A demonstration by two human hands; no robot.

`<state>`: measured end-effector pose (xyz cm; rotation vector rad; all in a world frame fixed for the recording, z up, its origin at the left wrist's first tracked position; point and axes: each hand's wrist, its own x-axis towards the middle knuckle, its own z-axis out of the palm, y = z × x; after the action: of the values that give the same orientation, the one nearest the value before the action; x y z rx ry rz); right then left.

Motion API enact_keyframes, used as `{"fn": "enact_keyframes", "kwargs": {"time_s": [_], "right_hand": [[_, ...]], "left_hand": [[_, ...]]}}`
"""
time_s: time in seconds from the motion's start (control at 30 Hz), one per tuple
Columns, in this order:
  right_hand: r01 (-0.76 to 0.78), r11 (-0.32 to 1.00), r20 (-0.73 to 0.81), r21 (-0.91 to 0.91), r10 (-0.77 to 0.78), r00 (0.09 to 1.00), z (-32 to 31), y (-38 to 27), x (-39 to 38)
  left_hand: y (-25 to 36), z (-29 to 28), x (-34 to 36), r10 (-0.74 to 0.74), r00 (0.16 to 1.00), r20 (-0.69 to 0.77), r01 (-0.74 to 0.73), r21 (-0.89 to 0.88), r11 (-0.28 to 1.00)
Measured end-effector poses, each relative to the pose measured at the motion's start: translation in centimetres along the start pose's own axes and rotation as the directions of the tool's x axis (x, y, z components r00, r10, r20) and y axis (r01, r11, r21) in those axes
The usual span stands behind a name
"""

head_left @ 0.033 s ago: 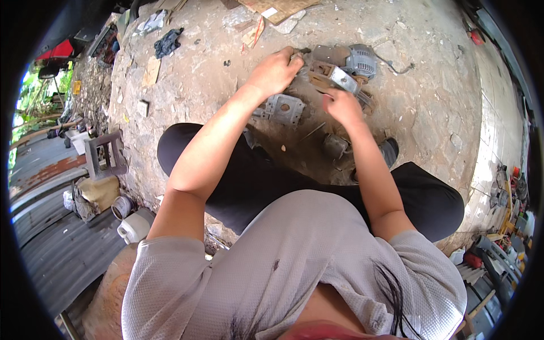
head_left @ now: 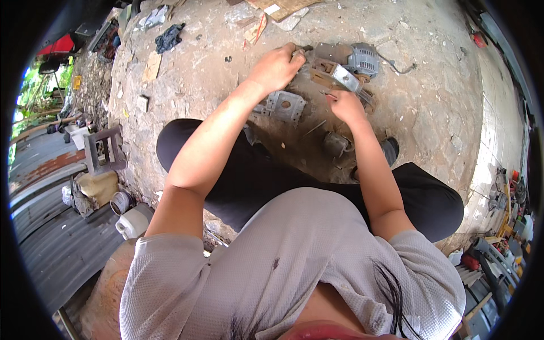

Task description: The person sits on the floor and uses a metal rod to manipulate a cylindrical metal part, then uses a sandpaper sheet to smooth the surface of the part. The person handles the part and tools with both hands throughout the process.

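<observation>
My left hand (head_left: 277, 68) reaches out over the floor, fingers curled together around something small and dark that I cannot make out. To its right lies a power tool with a grey vented motor housing (head_left: 362, 60) and a metal body part (head_left: 343, 76). Just below that part is my right hand (head_left: 347, 106), closed around a slim tool with a dark tip; its kind is too small to tell. A flat grey metal housing part (head_left: 286, 106) with a round hole lies below my left hand. A dark rounded part (head_left: 337, 145) sits on the floor between my legs.
A black cord (head_left: 399, 69) trails right from the motor. A thin rod (head_left: 314, 128) lies near the housing part. Farther left are a crumpled dark cloth (head_left: 169, 38) and a piece of cardboard (head_left: 152, 67). A wooden board (head_left: 286, 8) lies at the far edge.
My right hand has shifted very slightly, and more of the slim tool's tip shows. My left hand stays in nearly the same place.
</observation>
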<state>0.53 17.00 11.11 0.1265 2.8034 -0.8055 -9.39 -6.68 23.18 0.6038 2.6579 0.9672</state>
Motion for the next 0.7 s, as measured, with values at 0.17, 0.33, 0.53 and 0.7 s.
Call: {"fn": "enact_keyframes", "kwargs": {"time_s": [0.17,0.33,0.53,0.7], "right_hand": [[-0.087,0.992,0.161,-0.088,0.100,0.982,1.8,4.7,0.1],[0.015,0.976,0.070,0.218,-0.031,0.997,2.2,0.3,0.4],[0.138,0.605,0.019,0.784,-0.246,0.969,3.5,-5.4,-1.4],[0.009,0.728,0.212,0.685,-0.212,0.954,6.6,-3.2,-2.1]], "left_hand": [[0.3,-0.5,-1.0,-0.055,0.998,0.032,0.048,0.174,0.984],[-0.3,0.2,-2.0,-0.106,0.984,0.140,0.055,0.328,0.943],[-0.6,3.0,-4.4,-0.177,0.926,0.333,0.069,0.312,0.948],[-0.5,4.1,-6.9,-0.275,0.804,0.528,0.067,0.379,0.923]]}}
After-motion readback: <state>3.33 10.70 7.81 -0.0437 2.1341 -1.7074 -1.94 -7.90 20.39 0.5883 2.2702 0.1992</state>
